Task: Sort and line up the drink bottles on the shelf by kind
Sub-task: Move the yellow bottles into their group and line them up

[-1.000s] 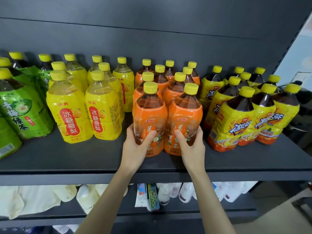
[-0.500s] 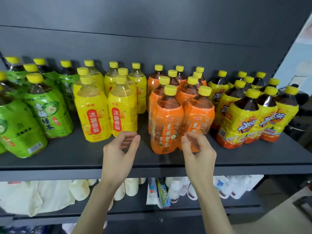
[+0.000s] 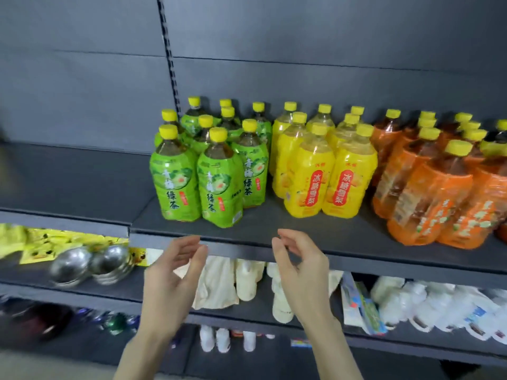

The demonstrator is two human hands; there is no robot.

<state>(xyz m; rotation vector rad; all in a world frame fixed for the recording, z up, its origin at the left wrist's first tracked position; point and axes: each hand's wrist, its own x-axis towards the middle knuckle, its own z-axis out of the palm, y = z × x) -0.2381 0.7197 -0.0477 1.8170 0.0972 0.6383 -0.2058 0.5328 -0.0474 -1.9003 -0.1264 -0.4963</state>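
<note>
1. Since the frame half a second earlier, both hands have drawn down and away from the orange bottles point(image 3: 433, 193). The view has swung left, so the green bottles point(image 3: 208, 165) now sit at frame centre and the orange group has shifted to the right edge.
2. Left hand point(image 3: 175, 283): lower centre of the frame, in front of the shelf's front edge. Palm faces right, fingers relaxed and slightly curved. It holds nothing and touches no bottle.
3. Right hand point(image 3: 301, 275): just right of centre, at the same height as the left. Fingers are loosely curled inward and hold nothing; it is clear of the bottles.
4. Green bottles: upright cluster with yellow caps, centre-left on the shelf point(image 3: 82, 182), directly above the left hand. The middle front bottle sits lowest in the frame; the one to its right sits further back.
5. Yellow bottles point(image 3: 321, 165): upright cluster just right of the green group, above the right hand. Two front bottles stand side by side, touching, red labels facing forward.
6. Orange bottles: upright cluster right of the yellow group, cut off by the right edge of the frame.
7. Shelf: dark grey; its left part, at the middle left of the frame, carries no bottles.
8. Lower shelf, bottom half of the frame: metal bowls point(image 3: 90, 264) and yellow packets point(image 3: 41, 242) at left, blurred; white bottles point(image 3: 247, 281) between the hands; white pouches point(image 3: 439, 303) at right.
</note>
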